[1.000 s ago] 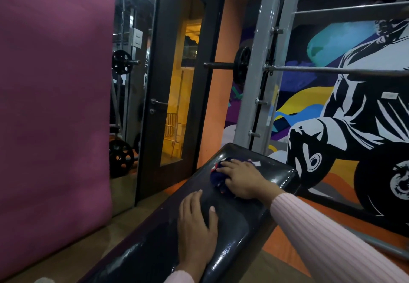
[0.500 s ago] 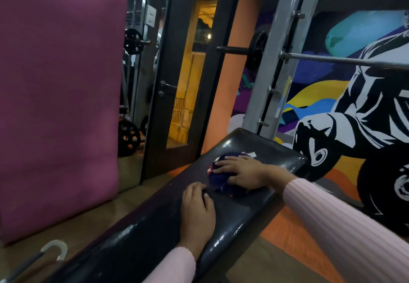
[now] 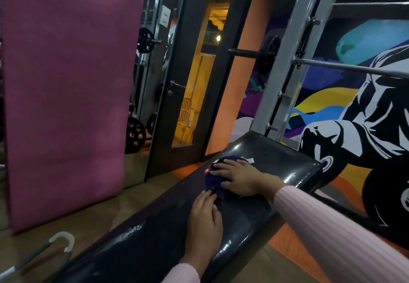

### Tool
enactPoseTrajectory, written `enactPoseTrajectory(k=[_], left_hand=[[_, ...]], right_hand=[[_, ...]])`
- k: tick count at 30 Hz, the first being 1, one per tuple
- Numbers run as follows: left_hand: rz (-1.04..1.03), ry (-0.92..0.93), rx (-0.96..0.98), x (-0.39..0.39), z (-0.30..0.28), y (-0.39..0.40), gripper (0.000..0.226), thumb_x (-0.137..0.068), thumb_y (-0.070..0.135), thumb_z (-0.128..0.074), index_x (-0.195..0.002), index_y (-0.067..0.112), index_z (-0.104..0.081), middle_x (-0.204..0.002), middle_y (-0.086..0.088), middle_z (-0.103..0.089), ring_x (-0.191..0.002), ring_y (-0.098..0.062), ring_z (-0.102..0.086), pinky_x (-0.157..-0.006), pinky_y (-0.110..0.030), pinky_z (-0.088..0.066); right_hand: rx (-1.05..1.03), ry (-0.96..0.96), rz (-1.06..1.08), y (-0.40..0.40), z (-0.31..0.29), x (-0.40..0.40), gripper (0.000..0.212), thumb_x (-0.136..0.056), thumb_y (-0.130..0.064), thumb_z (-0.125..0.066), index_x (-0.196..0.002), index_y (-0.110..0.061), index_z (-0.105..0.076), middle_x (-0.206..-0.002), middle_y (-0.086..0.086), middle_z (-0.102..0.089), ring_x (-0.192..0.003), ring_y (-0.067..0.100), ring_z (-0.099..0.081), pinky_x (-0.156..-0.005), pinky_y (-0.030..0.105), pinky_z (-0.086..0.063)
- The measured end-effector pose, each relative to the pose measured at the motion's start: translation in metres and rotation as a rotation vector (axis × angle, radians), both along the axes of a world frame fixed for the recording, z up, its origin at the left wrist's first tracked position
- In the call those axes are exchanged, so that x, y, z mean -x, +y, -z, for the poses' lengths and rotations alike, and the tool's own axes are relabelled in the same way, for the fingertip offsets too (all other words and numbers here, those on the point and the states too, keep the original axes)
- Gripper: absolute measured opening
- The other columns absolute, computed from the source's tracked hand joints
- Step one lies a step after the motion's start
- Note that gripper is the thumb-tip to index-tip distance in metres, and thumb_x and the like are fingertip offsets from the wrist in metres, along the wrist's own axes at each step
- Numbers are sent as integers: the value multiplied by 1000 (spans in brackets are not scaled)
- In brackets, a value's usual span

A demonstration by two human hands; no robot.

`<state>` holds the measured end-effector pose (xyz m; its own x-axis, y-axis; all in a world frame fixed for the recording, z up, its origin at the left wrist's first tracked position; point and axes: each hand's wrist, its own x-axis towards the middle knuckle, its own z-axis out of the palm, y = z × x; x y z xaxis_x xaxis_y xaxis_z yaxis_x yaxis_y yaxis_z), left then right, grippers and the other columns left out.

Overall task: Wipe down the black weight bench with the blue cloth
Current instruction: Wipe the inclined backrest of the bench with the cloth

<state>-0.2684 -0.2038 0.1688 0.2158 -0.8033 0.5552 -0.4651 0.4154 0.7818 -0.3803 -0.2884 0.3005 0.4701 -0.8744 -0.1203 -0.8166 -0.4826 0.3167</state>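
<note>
I am pressing the blue cloth (image 3: 215,180) onto the black weight bench (image 3: 254,207) with my right hand (image 3: 240,177); its fingers are lying nearly flat across the bunched fabric, pressing on it with no pinch. The cloth is sitting near the far end of the pad. My left hand (image 3: 204,218) is resting flat on the pad just behind, fingertips touching the cloth's near edge, holding nothing. To wipe well, I judge that I should be keeping the palm pressure even, bracing with the left hand, and overlapping strokes toward the glossy edges. No containers are showing in this view, so there are no contents to report.
</note>
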Motion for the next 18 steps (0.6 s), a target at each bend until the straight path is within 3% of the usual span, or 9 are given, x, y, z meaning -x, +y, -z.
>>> enactPoseTrajectory(k=[5, 10, 14, 18], left_hand=[[16, 17, 2, -8, 16, 14, 39, -97, 10, -41, -131, 20, -57, -136, 20, -43, -128, 11, -27, -97, 9, -13], [9, 26, 0, -10, 18, 15, 42, -92, 8, -41, -128, 20, -60, -133, 19, -46, -128, 9, -32, -105, -4, -22], [13, 16, 22, -11, 19, 17, 41, -93, 7, -42, -127, 19, -60, -132, 19, -46, -129, 7, -33, -109, -10, -25], [20, 15, 21, -10, 20, 15, 41, -94, 5, -42, -129, 20, -59, -138, 11, -49, -129, 8, -32, -106, -7, -23]], right_hand=[[99, -21, 182, -27, -18, 7, 54, -98, -42, -30, -151, -37, -18, -161, -10, -9, -149, 18, -1, -118, 46, 0], [105, 4, 64, -13, 24, -35, 55, -98, -42, -26, -152, -34, -16, -162, -7, -9, -149, 22, -1, -117, 49, 1], [57, 15, -62, 11, 18, -10, 52, -99, -44, -27, -150, -38, -18, -161, -13, -11, -149, 15, -1, -119, 45, 0], [134, -15, 85, -2, -13, 28, 53, -98, -45, -31, -149, -40, -20, -161, -15, -11, -149, 13, -3, -117, 43, -1]])
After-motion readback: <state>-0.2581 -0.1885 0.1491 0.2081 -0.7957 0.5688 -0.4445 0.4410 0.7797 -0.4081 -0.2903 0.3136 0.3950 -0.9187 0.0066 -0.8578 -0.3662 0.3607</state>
